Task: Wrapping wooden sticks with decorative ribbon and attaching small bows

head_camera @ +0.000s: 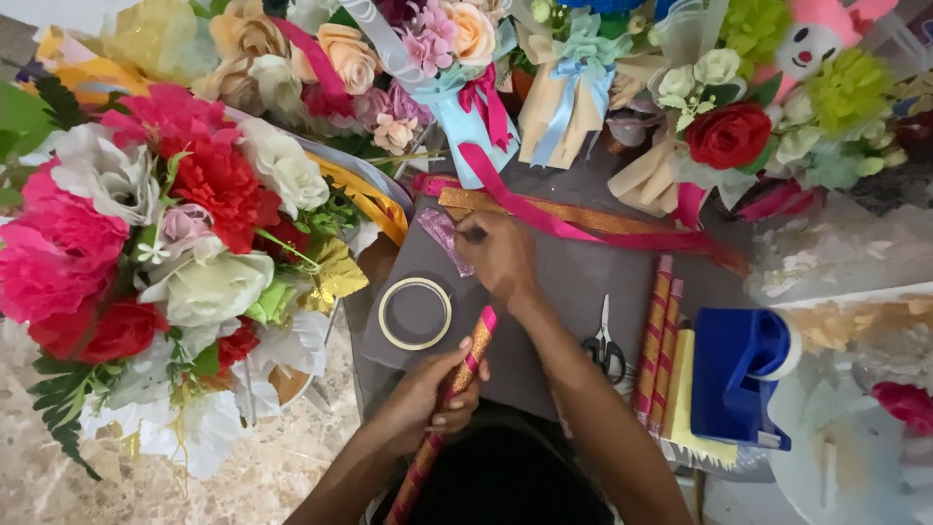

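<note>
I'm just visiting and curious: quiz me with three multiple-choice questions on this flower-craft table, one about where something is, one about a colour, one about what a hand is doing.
1. Where do the scissors lie?
A. between the person's forearm and the spare wrapped sticks
B. on top of the flower bouquets
C. inside the tape ring

2. What colour is the tape dispenser?
A. green
B. blue
C. white

3. What is the left hand doing?
A. resting flat and empty
B. cutting ribbon
C. gripping a stick wrapped in pink and gold

Answers:
1 A, they sit on the grey mat just right of the arm.
2 B, its body is plainly blue.
3 C, the fingers close around the stick.
</note>
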